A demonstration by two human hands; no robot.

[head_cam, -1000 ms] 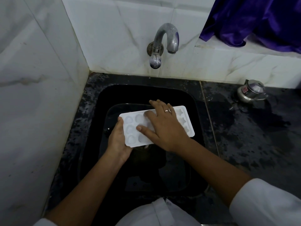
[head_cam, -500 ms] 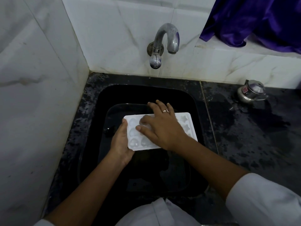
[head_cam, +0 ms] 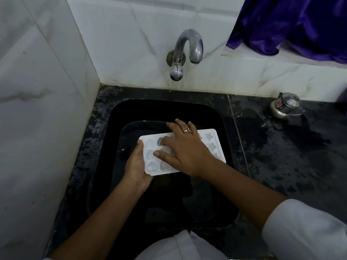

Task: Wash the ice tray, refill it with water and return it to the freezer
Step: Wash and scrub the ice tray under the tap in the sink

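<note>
Two hands on tray [head_cam: 212, 145], held about level over black sink [head_cam: 216, 113], in front of tap [head_cam: 187, 51]. Grip at its left end: left hand [head_cam: 136, 166], thumb on rim, fingers hidden below. Flat across the cavities: right hand [head_cam: 185, 149], fingers spread, straight, pressing. Versus half a second ago: right thumb slid nearer; tray barely shifted.

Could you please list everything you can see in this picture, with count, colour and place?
counter: one, black, across the lower frame
sink: one, black, set in the counter
tap: one, silver, back wall above the sink
ice tray: one, white, held over the sink
metal pot: one, silver, on the counter, right
cloth: one, purple, ledge at top right
ring: one, silver, on the right hand
left hand: one, grips the tray's left end
right hand: one, fingers spread on the tray's top
</note>
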